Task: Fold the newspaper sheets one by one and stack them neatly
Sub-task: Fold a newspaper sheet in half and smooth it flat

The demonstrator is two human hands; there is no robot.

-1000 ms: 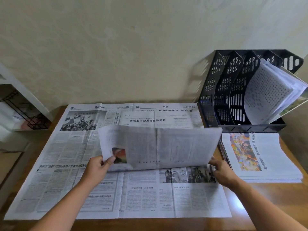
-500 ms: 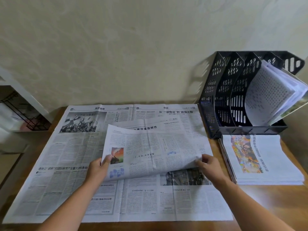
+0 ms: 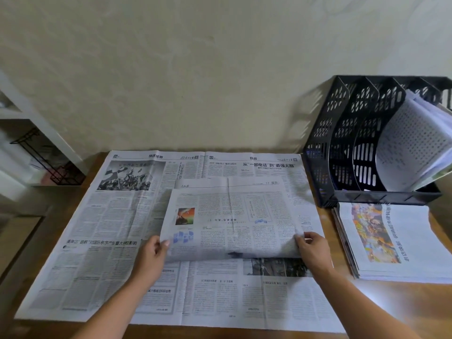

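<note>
My left hand [image 3: 152,255] has its fingers curled on the near-left corner of the folded sheet [image 3: 232,223], thumb on top; my right hand [image 3: 311,248] pinches the near-right corner the same way, paper bunched a bit under the fingertips. Sheet lies folded over w/ its near fold edge between my hands and its far edge a little short of the layer under it, so it looks not quite squared up. It sits on top of the open newspaper spread [image 3: 97,228], which covers most of the desk [image 3: 403,309]. To the right, just beside the spread, is the stack of folded sheets [image 3: 391,243], in front of a black file rack [image 3: 342,148] w/ papers in it. Progress, as I judge it: several sheets done and stacked, this one mid-fold and prob. needs another fold plus a move to the stack; the big spread beneath is still unfolded, so at least that one is left.
</note>
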